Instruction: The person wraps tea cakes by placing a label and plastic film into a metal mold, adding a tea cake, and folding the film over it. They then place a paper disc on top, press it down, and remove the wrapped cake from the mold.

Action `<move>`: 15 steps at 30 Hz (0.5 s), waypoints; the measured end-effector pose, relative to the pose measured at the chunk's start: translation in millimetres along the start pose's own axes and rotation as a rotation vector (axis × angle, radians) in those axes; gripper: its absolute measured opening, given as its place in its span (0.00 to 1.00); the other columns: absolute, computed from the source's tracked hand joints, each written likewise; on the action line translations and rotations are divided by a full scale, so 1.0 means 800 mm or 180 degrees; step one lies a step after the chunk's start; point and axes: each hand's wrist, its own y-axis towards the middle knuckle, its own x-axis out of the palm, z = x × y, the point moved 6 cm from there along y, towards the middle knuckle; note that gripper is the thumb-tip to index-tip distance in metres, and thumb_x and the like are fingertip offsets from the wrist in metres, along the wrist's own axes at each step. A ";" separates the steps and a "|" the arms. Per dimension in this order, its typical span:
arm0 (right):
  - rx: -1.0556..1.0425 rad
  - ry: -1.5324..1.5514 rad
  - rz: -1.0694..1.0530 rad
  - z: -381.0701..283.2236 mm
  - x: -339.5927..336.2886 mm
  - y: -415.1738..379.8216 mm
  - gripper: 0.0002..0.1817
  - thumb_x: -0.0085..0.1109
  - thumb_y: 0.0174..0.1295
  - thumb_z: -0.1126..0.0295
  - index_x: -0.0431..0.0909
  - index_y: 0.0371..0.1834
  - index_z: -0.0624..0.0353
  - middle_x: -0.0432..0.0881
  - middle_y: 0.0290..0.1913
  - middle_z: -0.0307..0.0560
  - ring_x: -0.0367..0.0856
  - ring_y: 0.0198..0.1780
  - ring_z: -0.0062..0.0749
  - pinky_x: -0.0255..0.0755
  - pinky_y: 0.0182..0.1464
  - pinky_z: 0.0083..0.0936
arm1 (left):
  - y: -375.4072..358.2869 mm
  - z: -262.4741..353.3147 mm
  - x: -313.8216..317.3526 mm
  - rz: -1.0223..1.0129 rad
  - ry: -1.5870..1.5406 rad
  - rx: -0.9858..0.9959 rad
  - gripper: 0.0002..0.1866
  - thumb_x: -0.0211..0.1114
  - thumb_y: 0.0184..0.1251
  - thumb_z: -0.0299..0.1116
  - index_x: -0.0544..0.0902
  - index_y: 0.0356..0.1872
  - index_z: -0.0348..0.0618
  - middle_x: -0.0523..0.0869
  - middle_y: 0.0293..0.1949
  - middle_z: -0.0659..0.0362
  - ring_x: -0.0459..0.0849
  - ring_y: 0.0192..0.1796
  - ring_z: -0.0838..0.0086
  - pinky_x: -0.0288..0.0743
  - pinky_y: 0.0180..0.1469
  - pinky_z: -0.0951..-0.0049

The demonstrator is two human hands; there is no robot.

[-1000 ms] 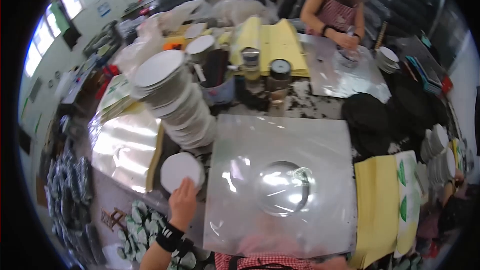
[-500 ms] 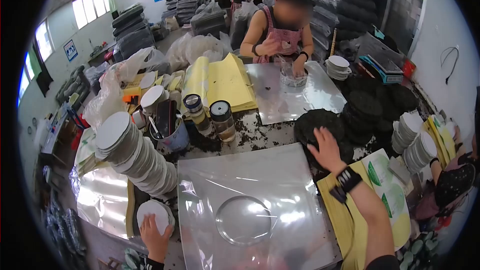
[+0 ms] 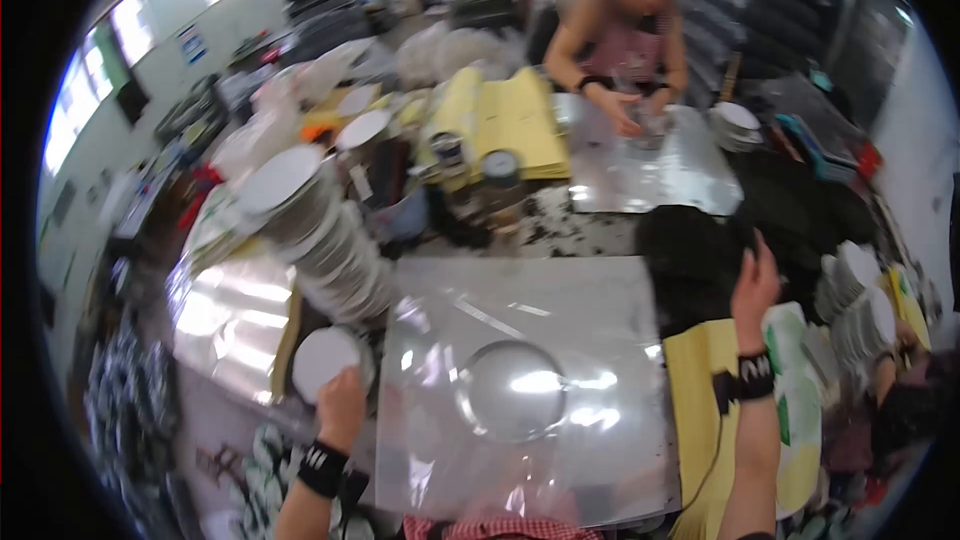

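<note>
My left hand (image 3: 342,405) is at the lower right rim of a white round disc (image 3: 322,362), fingers curled in on its edge. That disc tops a short stack beside a tall leaning stack of similar discs (image 3: 340,265). My right hand (image 3: 757,288) is raised at the right edge of a dark, round matted pile (image 3: 685,245), fingers stretched upward and blurred; I make out nothing held in it. Between my hands lies a shiny clear-covered board (image 3: 600,340) with a clear round ring (image 3: 512,390) on it.
Two lidded jars (image 3: 500,180) and a cup of tools (image 3: 400,210) stand behind the board. Yellow paper (image 3: 700,370) lies under my right forearm. Across the table, a person (image 3: 625,40) works over a silver sheet (image 3: 700,175). Another person's arm (image 3: 890,370) is at far right.
My view has shifted. My right hand has lifted off the dark pile and moved right, turning edge-on. My left hand has gone from lying spread on the white disc to curling at its rim.
</note>
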 end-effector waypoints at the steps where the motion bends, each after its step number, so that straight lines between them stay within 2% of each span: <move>1: 0.0103 0.0104 -0.0144 -0.022 -0.011 -0.018 0.18 0.49 0.76 0.73 0.75 0.64 0.67 0.82 0.59 0.59 0.81 0.60 0.50 0.72 0.63 0.34 | -0.004 0.001 -0.004 -0.0026 -0.0019 -0.0202 0.04 0.62 0.62 0.31 0.76 0.36 0.49 0.83 0.31 0.60 0.88 0.36 0.63 0.81 0.37 0.62; 2: 0.0227 0.0458 -0.0113 -0.006 -0.013 -0.050 0.17 0.49 0.76 0.74 0.76 0.64 0.69 0.83 0.58 0.60 0.82 0.59 0.48 0.72 0.62 0.33 | -0.010 0.005 -0.023 0.0156 -0.0256 -0.0158 0.07 0.65 0.60 0.33 0.76 0.35 0.48 0.84 0.32 0.61 0.88 0.35 0.62 0.81 0.36 0.62; 3: 0.0248 0.0411 -0.0122 -0.003 -0.021 -0.078 0.17 0.49 0.76 0.75 0.76 0.62 0.72 0.83 0.55 0.62 0.83 0.55 0.46 0.73 0.59 0.32 | -0.013 -0.006 -0.014 -0.0109 -0.0556 -0.0454 0.15 0.70 0.58 0.40 0.78 0.39 0.44 0.86 0.37 0.56 0.87 0.40 0.57 0.80 0.40 0.60; 4: 0.0379 0.0542 -0.0227 -0.010 -0.031 -0.102 0.16 0.49 0.76 0.74 0.76 0.60 0.73 0.84 0.51 0.63 0.84 0.51 0.45 0.74 0.55 0.31 | -0.013 -0.008 -0.035 0.0225 -0.0603 -0.0401 0.18 0.71 0.58 0.42 0.78 0.42 0.42 0.86 0.40 0.54 0.87 0.43 0.56 0.80 0.41 0.59; 6: 0.0900 0.1019 -0.0328 -0.023 -0.042 -0.141 0.16 0.48 0.79 0.70 0.75 0.56 0.76 0.85 0.43 0.55 0.81 0.45 0.30 0.73 0.50 0.26 | -0.011 -0.007 -0.074 0.0866 -0.0740 -0.0171 0.24 0.74 0.57 0.45 0.79 0.47 0.39 0.86 0.45 0.49 0.86 0.48 0.52 0.79 0.45 0.57; 7: 0.1040 0.1030 -0.0281 -0.027 -0.045 -0.156 0.17 0.48 0.79 0.69 0.75 0.55 0.76 0.85 0.43 0.53 0.79 0.45 0.28 0.73 0.50 0.24 | -0.007 -0.012 -0.075 0.1123 -0.0578 -0.0248 0.31 0.75 0.57 0.50 0.78 0.53 0.35 0.84 0.51 0.43 0.83 0.54 0.47 0.77 0.51 0.54; 10: 0.1396 0.1194 -0.0145 -0.028 -0.054 -0.193 0.18 0.48 0.80 0.66 0.75 0.54 0.76 0.84 0.45 0.49 0.78 0.46 0.25 0.71 0.52 0.22 | 0.012 -0.039 -0.006 0.0132 -0.1078 -0.1030 0.31 0.74 0.59 0.48 0.77 0.54 0.33 0.84 0.51 0.40 0.83 0.53 0.45 0.77 0.51 0.52; 13: 0.1706 0.1728 -0.0086 -0.045 -0.052 -0.203 0.18 0.48 0.80 0.66 0.76 0.55 0.75 0.84 0.48 0.47 0.78 0.48 0.24 0.71 0.54 0.22 | 0.009 -0.038 -0.010 0.0285 -0.1455 -0.0831 0.28 0.71 0.62 0.47 0.78 0.52 0.32 0.87 0.42 0.41 0.85 0.47 0.45 0.78 0.48 0.50; 15: 0.1863 0.2074 -0.0293 -0.045 -0.051 -0.215 0.18 0.48 0.80 0.66 0.77 0.58 0.71 0.84 0.51 0.45 0.79 0.49 0.23 0.72 0.55 0.22 | 0.017 -0.036 -0.031 0.0014 -0.1272 -0.0654 0.21 0.68 0.65 0.42 0.79 0.49 0.34 0.88 0.36 0.44 0.87 0.41 0.47 0.79 0.44 0.50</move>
